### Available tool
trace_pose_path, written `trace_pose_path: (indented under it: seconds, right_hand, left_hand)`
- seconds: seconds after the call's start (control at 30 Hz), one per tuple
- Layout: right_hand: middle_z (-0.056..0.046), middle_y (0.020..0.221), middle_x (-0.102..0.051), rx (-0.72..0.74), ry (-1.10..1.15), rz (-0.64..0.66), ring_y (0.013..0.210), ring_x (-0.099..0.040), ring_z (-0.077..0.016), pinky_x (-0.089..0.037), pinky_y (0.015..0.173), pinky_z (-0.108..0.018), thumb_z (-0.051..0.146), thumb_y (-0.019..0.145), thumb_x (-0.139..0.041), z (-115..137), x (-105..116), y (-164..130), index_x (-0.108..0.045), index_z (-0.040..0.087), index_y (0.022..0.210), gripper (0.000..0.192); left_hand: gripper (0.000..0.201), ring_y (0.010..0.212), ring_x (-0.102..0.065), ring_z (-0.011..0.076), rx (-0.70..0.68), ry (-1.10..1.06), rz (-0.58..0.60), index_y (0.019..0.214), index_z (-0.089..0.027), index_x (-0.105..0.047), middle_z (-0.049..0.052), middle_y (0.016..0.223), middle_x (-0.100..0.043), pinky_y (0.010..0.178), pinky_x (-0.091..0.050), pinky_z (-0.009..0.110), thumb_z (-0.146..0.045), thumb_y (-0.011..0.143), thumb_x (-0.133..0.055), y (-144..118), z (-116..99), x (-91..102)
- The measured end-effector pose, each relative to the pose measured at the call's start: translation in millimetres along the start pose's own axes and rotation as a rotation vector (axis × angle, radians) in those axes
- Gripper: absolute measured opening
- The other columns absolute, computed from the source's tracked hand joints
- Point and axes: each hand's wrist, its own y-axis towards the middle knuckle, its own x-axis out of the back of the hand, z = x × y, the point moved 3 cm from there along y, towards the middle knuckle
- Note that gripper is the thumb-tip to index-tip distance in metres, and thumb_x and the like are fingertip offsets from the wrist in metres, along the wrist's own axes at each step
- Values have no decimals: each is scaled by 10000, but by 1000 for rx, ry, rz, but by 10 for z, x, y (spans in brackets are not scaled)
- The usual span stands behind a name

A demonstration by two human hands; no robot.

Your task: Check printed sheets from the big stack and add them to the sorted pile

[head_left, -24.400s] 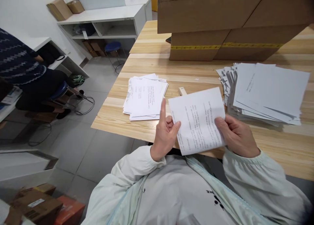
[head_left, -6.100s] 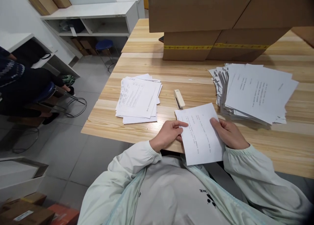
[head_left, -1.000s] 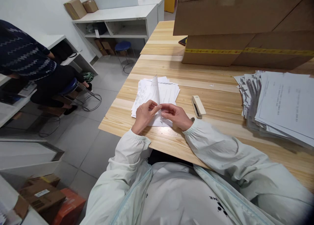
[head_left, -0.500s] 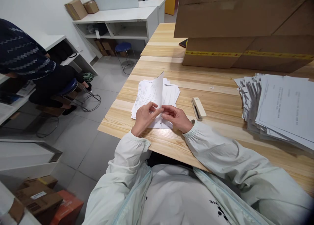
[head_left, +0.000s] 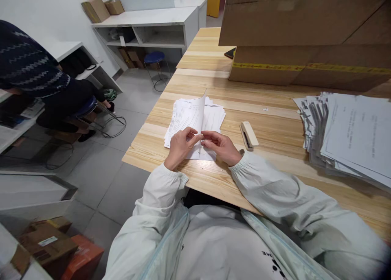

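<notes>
A sheet of paper (head_left: pixel 200 111) stands nearly upright over a low pile of printed papers (head_left: pixel 180 111) close to the table's front edge. My left hand (head_left: pixel 182 145) pinches the sheet's near end between thumb and fingers. On the other side of the sheet, my right hand (head_left: pixel 222 147) closes its bent fingers on the same near end. The fingertips of both hands almost meet there, and they hide the edge they hold. To the right of my right hand lies a cream stapler (head_left: pixel 249 134).
A tall stack of papers (head_left: pixel 354 129) is on the table's right. Large cardboard boxes (head_left: pixel 269 66) stand at the back, with a dark phone (head_left: pixel 229 53) beside them. At left, a person (head_left: pixel 33 64) sits on a stool (head_left: pixel 87 108). Boxes (head_left: pixel 45 247) lie lower left.
Hands and upright sheet keep almost the same pose; the sheet's top curls slightly more to the right. The whole view has shifted a little.
</notes>
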Motion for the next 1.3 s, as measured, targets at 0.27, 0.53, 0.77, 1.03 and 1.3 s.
trace_pose_path:
  seconds: [0.27,0.53,0.77,1.03,1.3]
  right_hand:
    - [-83,1128,-737,-7,-10,-4,928,-707,-186,-540,948,-414,381,766,-755,-27,17,15,-693,198,1136,417]
    - [-75,1037,-744,-47,34,-40,915,-683,-183,-553,886,-384,407,644,-859,-26,-2,28,-702,189,1080,512]
    - [-69,1031,-737,-44,39,-49,916,-676,-175,-547,893,-382,407,661,-846,-51,1,37,-702,192,1068,483]
    - [-58,989,-735,-62,40,-64,876,-673,-169,-551,862,-372,383,629,-871,-15,-11,25,-694,191,1052,497]
    - [-53,993,-746,-60,66,-46,820,-672,-155,-550,827,-354,364,625,-868,-43,-4,27,-715,193,1052,485]
  left_hand:
    - [231,800,-671,178,-16,-12,-8,876,-216,-680,25,869,-750,756,-488,303,-434,889,-604,1,4,-7]
    - [166,841,-663,184,-56,64,-19,872,-217,-686,22,912,-753,787,-476,314,-350,899,-591,-4,-7,-39]
    - [170,852,-667,186,-56,62,-19,875,-218,-689,24,919,-754,792,-486,315,-350,902,-586,-7,2,-42]
    - [170,857,-670,185,-47,88,-18,884,-231,-694,12,928,-757,802,-485,320,-351,906,-576,-18,-3,-36]
    - [167,846,-664,185,-58,72,-26,871,-225,-689,15,914,-753,792,-479,319,-348,903,-580,-20,12,-41]
